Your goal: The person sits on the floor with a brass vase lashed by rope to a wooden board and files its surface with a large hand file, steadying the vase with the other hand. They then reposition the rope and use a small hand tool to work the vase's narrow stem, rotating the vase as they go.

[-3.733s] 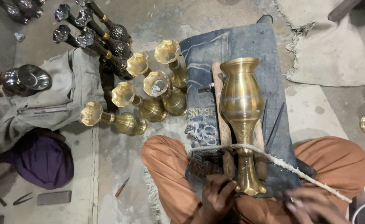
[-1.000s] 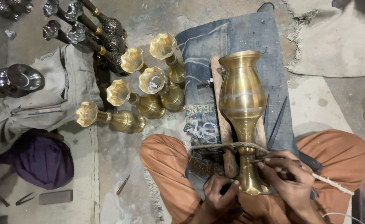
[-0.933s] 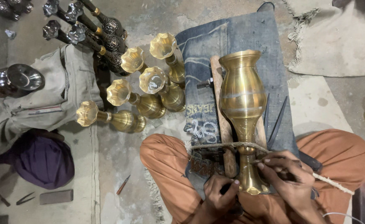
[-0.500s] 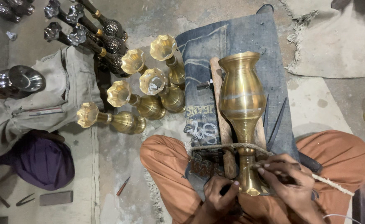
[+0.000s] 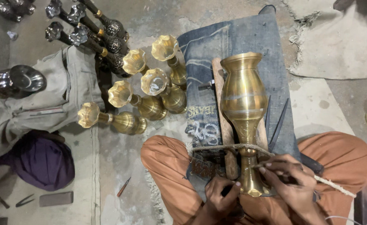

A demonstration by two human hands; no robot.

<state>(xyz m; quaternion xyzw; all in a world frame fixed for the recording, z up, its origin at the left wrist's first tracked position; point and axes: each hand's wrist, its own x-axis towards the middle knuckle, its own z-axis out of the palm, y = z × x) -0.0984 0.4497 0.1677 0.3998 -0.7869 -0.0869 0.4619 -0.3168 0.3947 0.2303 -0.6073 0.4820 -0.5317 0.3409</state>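
Between the orange-clad knees, the left hand (image 5: 222, 196) curls shut around something dark beside the foot of the brass vase (image 5: 243, 112); the right hand (image 5: 290, 180) pinches the pale rope (image 5: 333, 186) against that foot. Smooth and waisted, the vase lies on folded denim (image 5: 237, 46), lashed over a wooden bar (image 5: 222, 121). Bare floor opens rightward. Fluted brass vases (image 5: 150, 93) crowd farther left.

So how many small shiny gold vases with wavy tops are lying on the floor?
5. One lies farthest left, one in the middle, one upper left, one at centre, one at the top beside the denim cloth. More may be hidden.
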